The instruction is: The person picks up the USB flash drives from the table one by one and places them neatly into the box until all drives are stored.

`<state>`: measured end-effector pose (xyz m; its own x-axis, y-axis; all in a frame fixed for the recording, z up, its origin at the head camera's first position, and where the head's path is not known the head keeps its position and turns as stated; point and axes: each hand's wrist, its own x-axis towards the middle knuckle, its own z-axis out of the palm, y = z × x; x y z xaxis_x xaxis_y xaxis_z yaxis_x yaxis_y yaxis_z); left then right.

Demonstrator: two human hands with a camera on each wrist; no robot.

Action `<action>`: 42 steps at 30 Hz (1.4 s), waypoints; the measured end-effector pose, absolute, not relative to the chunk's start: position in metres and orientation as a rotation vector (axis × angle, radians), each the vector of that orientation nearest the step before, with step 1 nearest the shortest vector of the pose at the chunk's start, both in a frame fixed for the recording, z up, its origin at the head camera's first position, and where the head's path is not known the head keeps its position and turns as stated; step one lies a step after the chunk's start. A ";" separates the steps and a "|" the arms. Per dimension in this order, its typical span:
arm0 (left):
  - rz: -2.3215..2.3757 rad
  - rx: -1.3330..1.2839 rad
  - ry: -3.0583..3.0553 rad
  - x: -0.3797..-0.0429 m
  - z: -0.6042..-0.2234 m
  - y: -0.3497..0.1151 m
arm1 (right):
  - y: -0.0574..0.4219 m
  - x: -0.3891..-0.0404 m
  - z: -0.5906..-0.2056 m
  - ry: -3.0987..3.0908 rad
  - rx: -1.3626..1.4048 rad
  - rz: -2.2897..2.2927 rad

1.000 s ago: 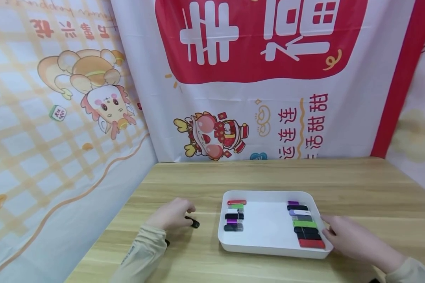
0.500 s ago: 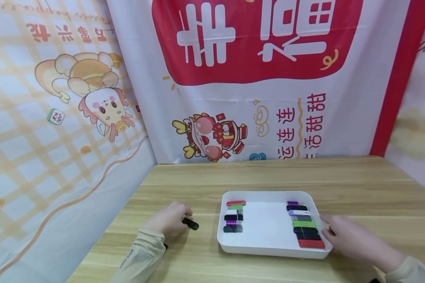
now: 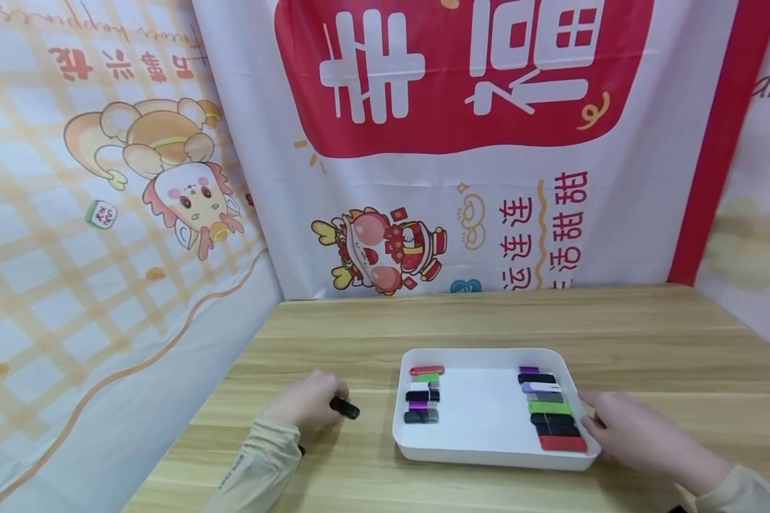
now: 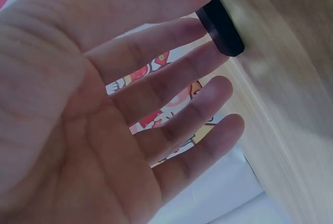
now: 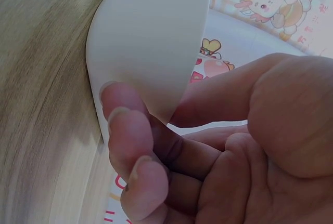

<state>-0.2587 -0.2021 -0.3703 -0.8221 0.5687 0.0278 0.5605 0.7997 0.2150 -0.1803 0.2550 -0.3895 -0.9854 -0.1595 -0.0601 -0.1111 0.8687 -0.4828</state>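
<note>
My left hand (image 3: 308, 400) is low over the wooden table, left of the white tray (image 3: 488, 459). It pinches a black USB flash drive (image 3: 344, 407) between thumb and fingertips. In the left wrist view the drive (image 4: 222, 29) sticks out past the thumb, and the ring and little fingers are spread apart from it. My right hand (image 3: 642, 434) holds the tray by its right wall. The right wrist view has the curled fingers against the tray's outside wall (image 5: 148, 31), with the thumb at the rim.
Inside the tray, a column of several flash drives (image 3: 421, 396) lines the left side. Another column of several, with a green one (image 3: 550, 408) and a red one (image 3: 562, 443), lies along the right wall. A printed cloth (image 3: 385, 185) hangs behind the table (image 3: 359, 324).
My left hand has shifted slightly toward me, and more of the black flash drive shows beyond its fingers. The right hand keeps its hold on the tray.
</note>
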 end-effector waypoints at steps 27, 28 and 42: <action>0.308 0.888 3.032 -0.261 -0.379 -0.203 | 0.255 -0.180 -0.390 2.952 -0.221 -0.724; 0.309 0.888 3.030 -0.261 -0.379 -0.203 | 0.255 -0.180 -0.389 2.955 -0.222 -0.723; 0.298 0.956 3.014 -0.265 -0.382 -0.201 | 0.255 -0.178 -0.388 2.965 -0.240 -0.728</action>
<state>-0.2649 -0.2012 -0.3819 -0.8181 0.5682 0.0889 0.5746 0.8010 0.1679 -0.1780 0.2547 -0.3885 -0.9846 -0.1702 -0.0391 -0.1327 0.8748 -0.4659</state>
